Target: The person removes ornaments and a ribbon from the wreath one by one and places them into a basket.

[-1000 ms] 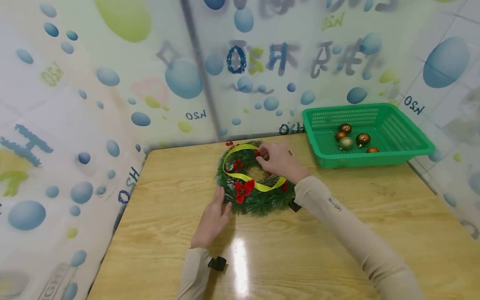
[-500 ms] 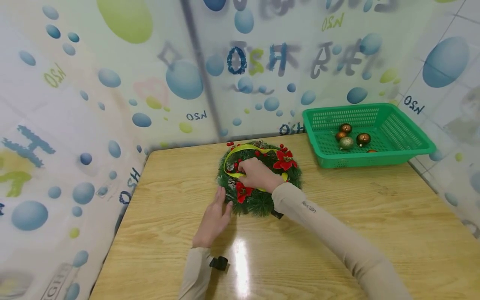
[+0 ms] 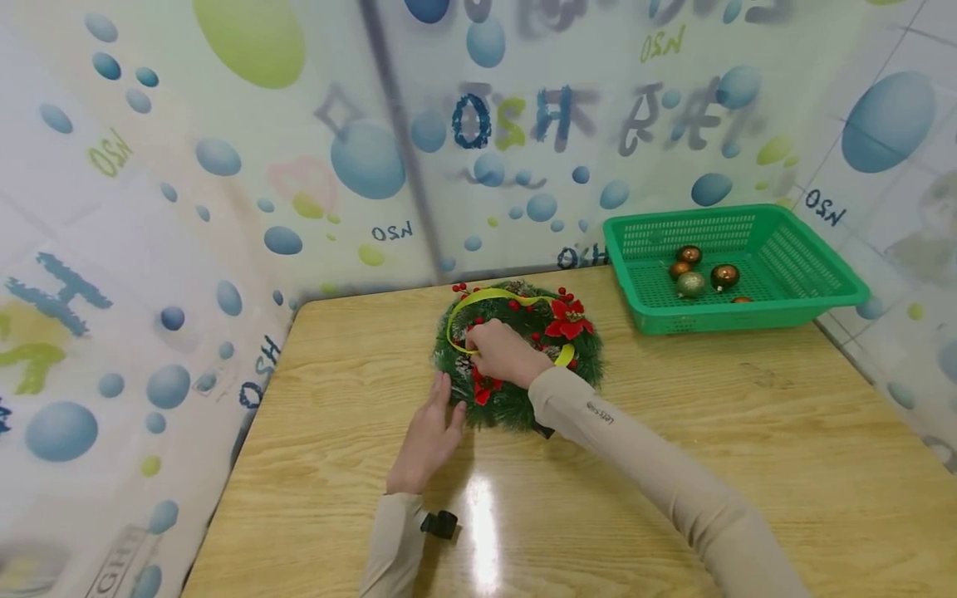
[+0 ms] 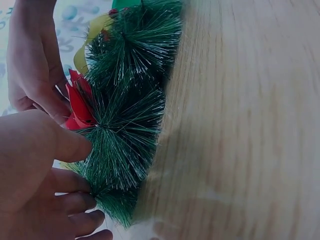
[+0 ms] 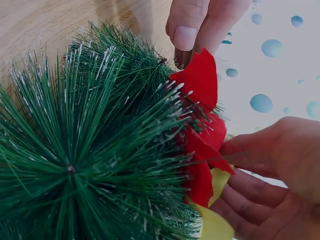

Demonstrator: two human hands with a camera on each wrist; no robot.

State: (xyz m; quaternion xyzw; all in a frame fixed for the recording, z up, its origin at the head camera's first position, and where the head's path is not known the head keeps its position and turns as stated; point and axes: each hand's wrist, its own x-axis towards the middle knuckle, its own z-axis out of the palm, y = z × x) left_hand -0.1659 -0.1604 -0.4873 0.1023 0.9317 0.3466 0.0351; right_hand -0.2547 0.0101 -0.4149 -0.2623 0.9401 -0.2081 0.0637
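A green wreath (image 3: 516,409) with red berries, pine cones and two red poinsettia flowers lies at the table's far side in the head view. A yellow ribbon (image 3: 482,296) loops over its top. My right hand (image 3: 510,353) reaches across the ring, its fingers curled beside the front poinsettia (image 3: 485,387). In the right wrist view the right hand (image 5: 287,175) pinches the ribbon (image 5: 216,222) close behind the red petals; the exact fingertip contact is partly hidden. My left hand (image 3: 426,440) rests against the wreath's near left edge, fingers extended. The left wrist view shows its fingers (image 4: 82,202) touching the needles.
A green plastic basket (image 3: 748,316) stands at the back right, holding several brown, orange and pale gold baubles (image 3: 691,285). Patterned sheeting (image 3: 523,208) rises behind and beside the wooden table (image 3: 673,482).
My right hand has moved left and toward me, from the wreath's upper right side to near the front poinsettia, uncovering the other flower. The left hand has stayed at the wreath's edge.
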